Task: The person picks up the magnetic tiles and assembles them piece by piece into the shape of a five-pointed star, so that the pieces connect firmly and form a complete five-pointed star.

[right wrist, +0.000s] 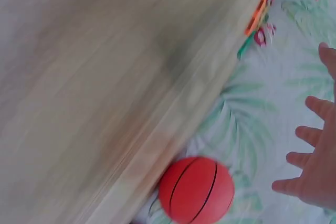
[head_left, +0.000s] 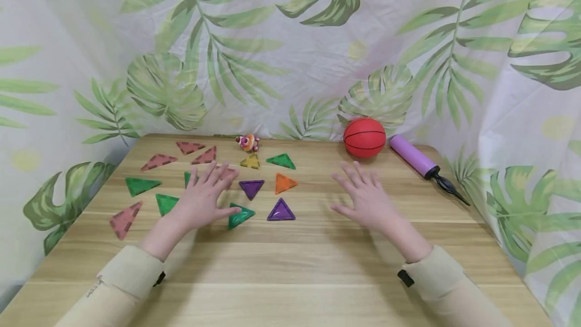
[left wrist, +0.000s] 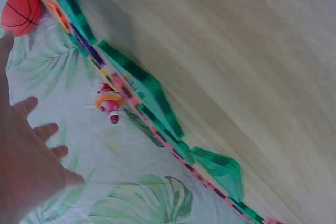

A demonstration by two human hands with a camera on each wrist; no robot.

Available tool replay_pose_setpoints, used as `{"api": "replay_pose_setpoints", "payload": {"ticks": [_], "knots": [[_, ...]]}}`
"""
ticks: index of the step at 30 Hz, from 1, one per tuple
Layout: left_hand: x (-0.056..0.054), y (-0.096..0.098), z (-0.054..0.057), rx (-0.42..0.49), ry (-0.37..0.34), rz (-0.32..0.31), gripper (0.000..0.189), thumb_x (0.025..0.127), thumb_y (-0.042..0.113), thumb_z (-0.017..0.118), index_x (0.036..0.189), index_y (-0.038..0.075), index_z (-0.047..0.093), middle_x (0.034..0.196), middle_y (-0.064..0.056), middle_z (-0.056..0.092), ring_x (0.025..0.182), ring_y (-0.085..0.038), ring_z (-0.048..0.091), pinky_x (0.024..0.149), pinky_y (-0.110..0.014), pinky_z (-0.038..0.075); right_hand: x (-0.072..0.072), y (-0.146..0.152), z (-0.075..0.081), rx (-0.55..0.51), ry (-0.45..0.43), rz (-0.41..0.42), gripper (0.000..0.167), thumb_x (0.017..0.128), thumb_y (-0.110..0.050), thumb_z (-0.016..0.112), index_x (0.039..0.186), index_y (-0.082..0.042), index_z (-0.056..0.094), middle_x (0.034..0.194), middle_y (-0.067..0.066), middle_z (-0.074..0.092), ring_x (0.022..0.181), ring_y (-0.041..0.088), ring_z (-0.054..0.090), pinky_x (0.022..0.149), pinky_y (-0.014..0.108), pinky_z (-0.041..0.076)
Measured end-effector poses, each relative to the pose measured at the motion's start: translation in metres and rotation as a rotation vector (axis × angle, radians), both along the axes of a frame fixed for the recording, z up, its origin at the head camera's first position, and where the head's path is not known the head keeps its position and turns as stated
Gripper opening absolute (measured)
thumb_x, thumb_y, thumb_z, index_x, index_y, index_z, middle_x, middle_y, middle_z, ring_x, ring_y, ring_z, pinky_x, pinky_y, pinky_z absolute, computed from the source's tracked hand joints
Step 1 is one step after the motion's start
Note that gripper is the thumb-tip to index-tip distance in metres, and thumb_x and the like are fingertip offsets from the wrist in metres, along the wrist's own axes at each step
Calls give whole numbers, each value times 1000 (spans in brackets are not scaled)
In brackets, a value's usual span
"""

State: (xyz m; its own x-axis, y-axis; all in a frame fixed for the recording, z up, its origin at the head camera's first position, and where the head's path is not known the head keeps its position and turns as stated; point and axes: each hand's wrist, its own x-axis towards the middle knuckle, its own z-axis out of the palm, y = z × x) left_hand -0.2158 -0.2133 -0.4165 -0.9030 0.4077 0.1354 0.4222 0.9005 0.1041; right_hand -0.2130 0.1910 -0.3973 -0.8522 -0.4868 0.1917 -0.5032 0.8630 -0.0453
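Note:
My left hand hovers over the left group of translucent triangle tiles, its fingers spread and holding nothing. Beneath it a green tile shows by the thumb, and a pink tile is partly covered by the fingers. Close by lie a purple tile, another purple tile, an orange tile and a yellow tile. My right hand, also with spread fingers, is held above the wooden table in front of a red ball. In the left wrist view the left hand is apart from the tiles.
Several pink and green tiles, among them a pink tile and a green tile, lie at the left. A small figurine stands at the back edge. A purple hand pump lies at the back right. Leaf-patterned cloth hangs behind.

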Motion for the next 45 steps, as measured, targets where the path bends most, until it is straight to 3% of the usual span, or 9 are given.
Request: {"api": "replay_pose_setpoints", "payload": {"ticks": [9, 14, 20, 24, 30, 38, 45], "knots": [[-11, -6, -12, 9, -95, -179, 93, 73, 59, 72, 147, 18, 35, 153, -11, 29, 142, -37, 17, 112, -60, 6, -11, -45, -8, -9, -71, 245, 77, 85, -53, 62, 149, -23, 29, 157, 4, 18, 143, 32, 16, 111, 55, 19], [-14, -8, -15, 7, -150, -221, 91, 68, 62, 73, 140, 13, 46, 140, -13, 47, 135, -41, 30, 111, -60, 14, -22, -66, -14, -12, -115, 365, 79, 85, -51, 64, 149, -25, 27, 155, 5, 26, 140, 29, 26, 108, 53, 28], [-16, -8, -17, 29, -175, -241, 79, 66, 61, 76, 128, 15, 58, 129, -9, 55, 128, -40, 38, 106, -60, 25, -37, -84, -27, -15, -281, 471, 74, 85, -44, 66, 147, -17, 35, 152, 7, 32, 139, 27, 29, 111, 46, 27], [-17, -9, -20, 36, -183, -242, 70, 65, 59, 77, 119, 17, 62, 122, -4, 58, 122, -34, 44, 102, -58, 32, -46, -91, -36, 9, -335, 515, 73, 85, -44, 68, 144, -13, 39, 150, 7, 35, 139, 25, 30, 113, 41, 25], [-18, -9, -23, 44, -194, -250, 65, 66, 57, 78, 114, 15, 64, 118, -3, 59, 121, -33, 45, 101, -59, 33, -54, -95, -46, 49, -315, 543, 65, 86, -42, 67, 139, -11, 47, 144, 5, 45, 135, 25, 36, 112, 39, 27], [-21, -6, -24, 65, -225, -242, 64, 61, 59, 80, 106, 17, 61, 110, 0, 57, 115, -29, 49, 99, -55, 36, -58, -82, -51, -9, -329, 588, 57, 84, -34, 71, 132, -9, 54, 140, 7, 48, 133, 23, 38, 111, 38, 28], [-26, -2, -21, 112, -294, -232, 63, 57, 53, 84, 102, 17, 57, 99, 7, 58, 94, -16, 53, 85, -39, 45, -58, -58, -49, -38, -390, 602, 58, 82, -33, 74, 132, -9, 55, 138, 4, 50, 132, 20, 39, 111, 36, 30]]}}
